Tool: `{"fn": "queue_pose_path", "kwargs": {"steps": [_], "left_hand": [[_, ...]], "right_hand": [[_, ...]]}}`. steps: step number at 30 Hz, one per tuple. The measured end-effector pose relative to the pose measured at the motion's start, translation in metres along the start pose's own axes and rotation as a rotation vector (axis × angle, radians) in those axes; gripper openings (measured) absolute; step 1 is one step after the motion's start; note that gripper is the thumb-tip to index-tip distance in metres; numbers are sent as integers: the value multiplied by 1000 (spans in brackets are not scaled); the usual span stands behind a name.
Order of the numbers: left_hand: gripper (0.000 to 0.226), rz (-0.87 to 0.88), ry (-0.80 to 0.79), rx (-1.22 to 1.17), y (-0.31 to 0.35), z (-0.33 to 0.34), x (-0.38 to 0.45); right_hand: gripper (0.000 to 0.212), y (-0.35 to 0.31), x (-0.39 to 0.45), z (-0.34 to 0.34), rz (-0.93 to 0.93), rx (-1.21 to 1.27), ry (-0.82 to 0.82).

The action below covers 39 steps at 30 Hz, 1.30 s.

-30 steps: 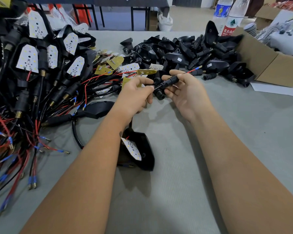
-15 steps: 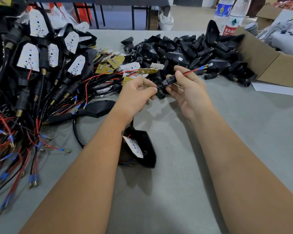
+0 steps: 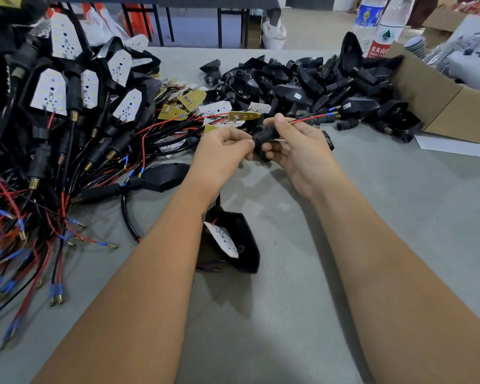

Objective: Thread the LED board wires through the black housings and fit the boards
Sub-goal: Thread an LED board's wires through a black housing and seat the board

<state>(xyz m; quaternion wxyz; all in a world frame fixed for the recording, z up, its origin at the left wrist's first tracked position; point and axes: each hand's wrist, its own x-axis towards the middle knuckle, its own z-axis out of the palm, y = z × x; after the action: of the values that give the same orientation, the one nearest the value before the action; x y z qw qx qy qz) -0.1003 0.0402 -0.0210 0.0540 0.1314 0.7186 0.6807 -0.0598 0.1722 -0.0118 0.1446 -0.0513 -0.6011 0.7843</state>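
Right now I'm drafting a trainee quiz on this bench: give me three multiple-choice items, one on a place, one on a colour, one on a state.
1. Where is the cardboard box? A far right; B far left; C under the forearms.
2. Which colour is the wire running out past the right hand? A green; B red; C white.
3. The black housing in work is: A lying on the table; B inside the box; C held by the left hand and the right hand.

A: the box sits right of the loose housings.
B: it shows red.
C: both hands grip it.
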Motion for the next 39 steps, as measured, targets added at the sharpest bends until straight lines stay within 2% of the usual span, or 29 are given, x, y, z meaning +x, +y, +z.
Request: {"fn": "queue_pose_path", "kwargs": {"steps": [4,8,10,13,26,34,39], "left_hand": [[11,-115,-74,-118,1,-3,4],[20,-17,-141,46,-6,-2,4],[31,-2,-138,82,-7,-2,5],[32,-36,-165,84,-6,-4,5],[33,-157,-396,-4,5,-15,2],[32,-189,-419,-120,4,-17,3],[32,-192,-365,-137,5,-16,2]], "right_hand": [[25,5,1,5,-17,-87,-30],[40,3,3,7,39,-113,-24],[34,2,3,4,28,-120,30],[26,1,4,-3,-12,-138,135],[24,-6,6,-12,-86,210,313],[27,-9,12,-22,-151,458,474],[27,-9,16,-28,-173,567,528]]}}
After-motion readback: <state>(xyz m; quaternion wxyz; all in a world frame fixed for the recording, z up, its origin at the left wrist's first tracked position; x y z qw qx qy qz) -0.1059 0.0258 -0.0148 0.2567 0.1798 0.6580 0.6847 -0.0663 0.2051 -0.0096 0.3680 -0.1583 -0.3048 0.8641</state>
